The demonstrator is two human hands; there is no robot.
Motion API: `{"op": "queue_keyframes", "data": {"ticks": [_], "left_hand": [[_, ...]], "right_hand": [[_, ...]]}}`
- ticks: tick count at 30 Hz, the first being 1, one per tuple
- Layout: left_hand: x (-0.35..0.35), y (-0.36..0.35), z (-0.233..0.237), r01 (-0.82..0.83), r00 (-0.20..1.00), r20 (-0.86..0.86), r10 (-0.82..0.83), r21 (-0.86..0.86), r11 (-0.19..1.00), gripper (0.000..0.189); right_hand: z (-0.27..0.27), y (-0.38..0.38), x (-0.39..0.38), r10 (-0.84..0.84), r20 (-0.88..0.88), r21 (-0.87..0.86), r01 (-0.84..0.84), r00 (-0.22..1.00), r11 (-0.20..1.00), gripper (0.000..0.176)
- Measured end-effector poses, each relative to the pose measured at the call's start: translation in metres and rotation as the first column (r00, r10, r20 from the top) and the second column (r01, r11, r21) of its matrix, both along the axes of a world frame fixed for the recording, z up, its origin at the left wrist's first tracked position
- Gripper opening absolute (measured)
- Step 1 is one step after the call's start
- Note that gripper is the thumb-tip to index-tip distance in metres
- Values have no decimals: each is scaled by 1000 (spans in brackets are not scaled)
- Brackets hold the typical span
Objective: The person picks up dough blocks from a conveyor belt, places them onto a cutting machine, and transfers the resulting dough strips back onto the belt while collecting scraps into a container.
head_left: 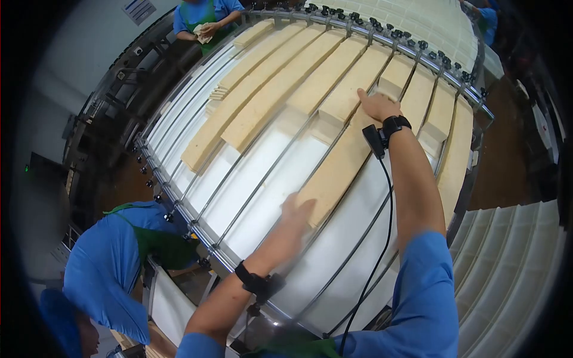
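A long pale yellow slab point(337, 173) lies between two metal rods on a white surface. At its near end is my left hand point(293, 221), blurred, its fingers apart against the slab's end. My right hand point(379, 106) rests at the slab's far part, fingers spread, thumb toward the left, with nothing visibly gripped. Several similar slabs lie in parallel lanes, such as a long slab point(280, 95) to the left and a shorter slab point(397, 74) beyond my right hand. A dark band and device with a cable are on my right wrist.
A curved metal rail point(412, 49) with black knobs borders the far side. Another person point(107, 262) in blue bends at the lower left; a person point(206, 21) stands at the far left, holding a cloth-like item. Ridged white trays point(513, 256) are at the lower right.
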State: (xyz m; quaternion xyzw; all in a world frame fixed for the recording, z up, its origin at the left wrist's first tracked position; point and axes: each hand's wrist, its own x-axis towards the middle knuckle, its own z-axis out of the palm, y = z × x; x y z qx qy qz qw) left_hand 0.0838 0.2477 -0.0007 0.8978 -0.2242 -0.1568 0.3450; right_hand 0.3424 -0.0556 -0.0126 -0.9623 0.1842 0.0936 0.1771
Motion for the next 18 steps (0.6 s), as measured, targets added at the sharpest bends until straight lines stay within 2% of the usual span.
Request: {"op": "queue_keyframes", "data": {"ticks": [4,7,9,10,12,14,15,18], "left_hand": [[20,-13,1,6,997,-82,-13,-86,996,66],[43,-34,-9,-13,998,-59,9,-77,997,64],[56,-45,-14,4,1000,-20,-10,-311,950,64],[57,-49,-11,-6,1000,-15,1,-318,948,64],[56,-50,-4,-60,998,-20,57,-371,927,63],[37,-36,7,-81,994,36,102,-380,922,63],[24,-25,15,-90,988,86,131,-377,922,63],[-31,27,38,-205,961,97,260,-383,901,61]], "right_hand": [[-6,-12,9,-61,98,-27,64,993,998,69],[10,-4,-3,-18,210,-192,59,978,980,54],[22,16,-18,-21,292,-216,87,956,973,54],[25,24,-27,-31,363,-238,125,931,963,56],[24,43,-47,32,399,-275,87,916,957,57],[29,67,-79,205,458,-293,-70,865,953,61],[32,76,-96,231,461,-298,-95,857,950,61],[47,103,-149,399,389,-237,-328,831,914,65]]}}
